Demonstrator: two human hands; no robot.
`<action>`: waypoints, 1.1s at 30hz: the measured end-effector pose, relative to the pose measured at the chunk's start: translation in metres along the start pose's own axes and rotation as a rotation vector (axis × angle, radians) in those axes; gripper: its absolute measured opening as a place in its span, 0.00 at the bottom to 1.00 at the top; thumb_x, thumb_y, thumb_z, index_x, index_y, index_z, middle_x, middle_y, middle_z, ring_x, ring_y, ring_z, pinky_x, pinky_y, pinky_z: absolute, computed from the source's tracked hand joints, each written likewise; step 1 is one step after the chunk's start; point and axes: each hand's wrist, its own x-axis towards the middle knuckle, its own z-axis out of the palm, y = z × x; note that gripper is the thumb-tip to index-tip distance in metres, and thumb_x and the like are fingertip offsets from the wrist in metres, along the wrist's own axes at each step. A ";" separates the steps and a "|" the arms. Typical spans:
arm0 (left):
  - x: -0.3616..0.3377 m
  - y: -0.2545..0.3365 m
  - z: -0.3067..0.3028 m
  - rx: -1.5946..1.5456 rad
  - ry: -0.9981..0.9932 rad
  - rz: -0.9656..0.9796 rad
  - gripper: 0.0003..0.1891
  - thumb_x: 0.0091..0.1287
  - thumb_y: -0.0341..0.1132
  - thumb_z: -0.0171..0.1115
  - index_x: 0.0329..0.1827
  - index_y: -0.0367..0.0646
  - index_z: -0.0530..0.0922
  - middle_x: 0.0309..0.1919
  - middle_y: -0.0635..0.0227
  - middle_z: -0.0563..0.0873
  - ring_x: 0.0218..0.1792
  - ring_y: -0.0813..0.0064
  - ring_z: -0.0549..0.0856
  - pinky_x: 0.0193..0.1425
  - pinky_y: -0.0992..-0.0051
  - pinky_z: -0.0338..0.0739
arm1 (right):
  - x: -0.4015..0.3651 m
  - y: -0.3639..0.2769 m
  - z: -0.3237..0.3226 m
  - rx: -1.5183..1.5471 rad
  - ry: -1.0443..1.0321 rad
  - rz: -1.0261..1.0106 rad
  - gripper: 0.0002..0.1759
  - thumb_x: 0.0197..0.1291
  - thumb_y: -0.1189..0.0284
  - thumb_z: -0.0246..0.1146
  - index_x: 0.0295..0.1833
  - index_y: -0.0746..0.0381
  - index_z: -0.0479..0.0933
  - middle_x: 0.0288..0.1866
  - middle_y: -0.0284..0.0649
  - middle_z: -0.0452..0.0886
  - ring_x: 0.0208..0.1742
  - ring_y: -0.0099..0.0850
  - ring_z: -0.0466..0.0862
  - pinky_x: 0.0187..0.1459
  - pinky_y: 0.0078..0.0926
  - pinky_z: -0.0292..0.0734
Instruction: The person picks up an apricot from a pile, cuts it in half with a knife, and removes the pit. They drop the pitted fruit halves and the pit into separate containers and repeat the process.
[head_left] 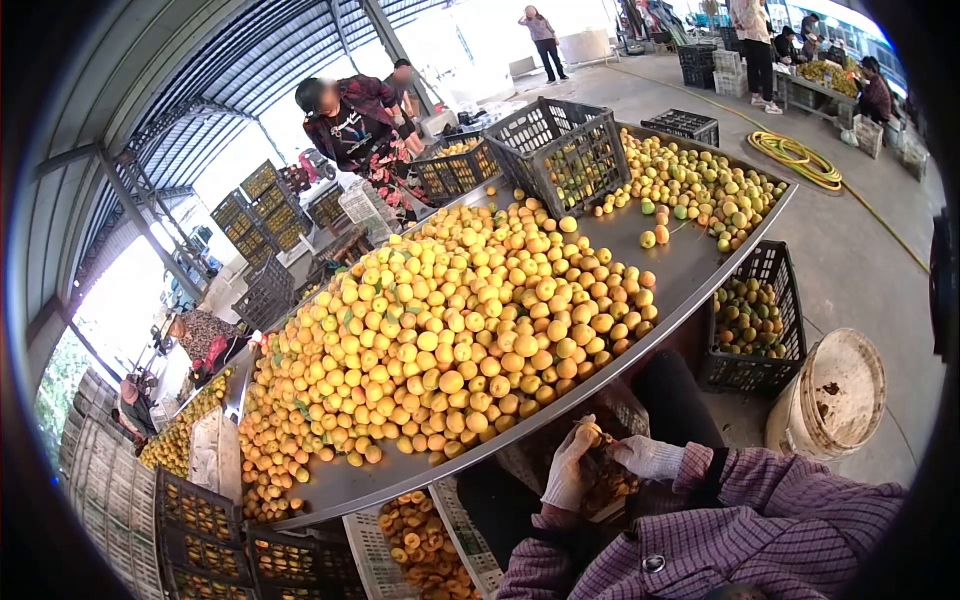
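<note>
My left hand (570,467), in a whitish glove, is closed around a small orange fruit (597,434) in front of my lap. Beside it, my right hand (648,457), also gloved, has its fingers pressed together close to the fruit; what they hold is too small to make out. Below both hands lie orange fruit pieces (612,487). A large heap of yellow-orange fruit (450,330) covers the metal table (400,478) just beyond my hands. To the lower left, a white crate (368,560) contains halved fruit (425,545).
A black crate (560,150) stands on the table's far part near greener fruit (700,180). At right are a crate of dark fruit (748,318) and a dirty white bucket (835,390). Other people (355,130) work beyond the table. A yellow hose (795,160) lies coiled on the floor.
</note>
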 end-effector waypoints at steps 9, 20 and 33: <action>-0.010 0.018 0.023 -0.130 0.019 -0.063 0.26 0.75 0.48 0.56 0.65 0.34 0.72 0.51 0.60 0.83 0.55 0.67 0.80 0.64 0.72 0.71 | 0.015 0.018 -0.002 0.073 -0.024 -0.027 0.27 0.77 0.51 0.47 0.55 0.64 0.78 0.26 0.36 0.77 0.24 0.26 0.77 0.30 0.29 0.76; -0.018 0.023 0.024 -0.398 -0.053 -0.147 0.26 0.75 0.51 0.55 0.64 0.37 0.72 0.55 0.62 0.80 0.56 0.67 0.80 0.66 0.67 0.72 | 0.019 0.004 0.008 -0.001 0.041 -0.123 0.26 0.76 0.52 0.50 0.60 0.61 0.77 0.33 0.40 0.81 0.33 0.27 0.79 0.39 0.27 0.78; -0.009 0.015 0.012 -0.178 -0.099 -0.095 0.30 0.76 0.49 0.54 0.70 0.34 0.67 0.55 0.61 0.81 0.57 0.70 0.80 0.64 0.70 0.73 | -0.015 -0.014 -0.008 0.149 -0.059 0.094 0.32 0.75 0.46 0.47 0.64 0.63 0.72 0.37 0.39 0.82 0.35 0.28 0.81 0.36 0.27 0.78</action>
